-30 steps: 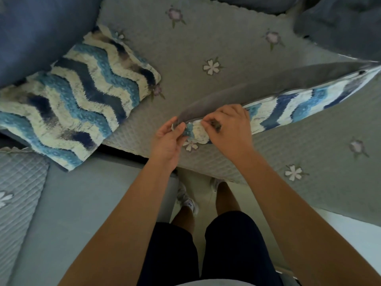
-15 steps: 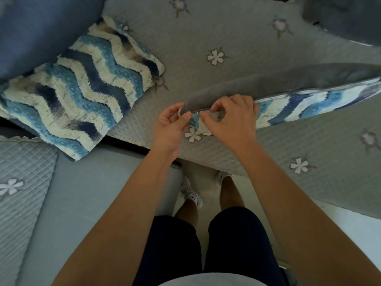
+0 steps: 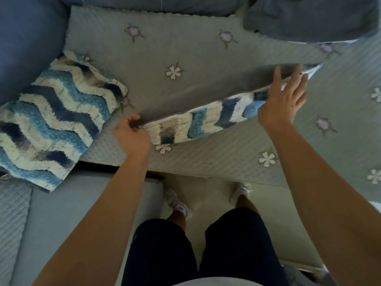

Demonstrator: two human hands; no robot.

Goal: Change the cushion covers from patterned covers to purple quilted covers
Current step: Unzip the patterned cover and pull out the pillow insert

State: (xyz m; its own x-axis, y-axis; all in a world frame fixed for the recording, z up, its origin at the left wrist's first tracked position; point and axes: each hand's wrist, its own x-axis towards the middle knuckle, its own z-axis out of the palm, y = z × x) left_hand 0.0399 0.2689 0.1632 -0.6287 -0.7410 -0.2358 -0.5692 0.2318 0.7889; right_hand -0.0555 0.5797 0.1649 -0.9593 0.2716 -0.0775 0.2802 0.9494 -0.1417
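Observation:
A cushion in a blue-and-white zigzag patterned cover (image 3: 206,120) stands on its edge on the sofa seat, its plain grey back side (image 3: 206,93) turned away from me. My left hand (image 3: 132,137) grips the cushion's near left corner. My right hand (image 3: 283,100) rests on the cushion's top edge near its far right end, fingers spread and straight; its thumb is hidden. A second cushion in the same patterned cover (image 3: 57,118) lies flat at the left.
The seat carries a grey quilted throw with embroidered flowers (image 3: 185,38). A blue back cushion (image 3: 26,38) rises at the left, and a dark blue-grey cushion (image 3: 309,17) sits at the top right. My legs and white shoes stand on the pale floor (image 3: 206,199).
My right hand has slid from the left corner, beside my left hand, along the cushion's top edge to its right end and spread its fingers. The left hand keeps its grip.

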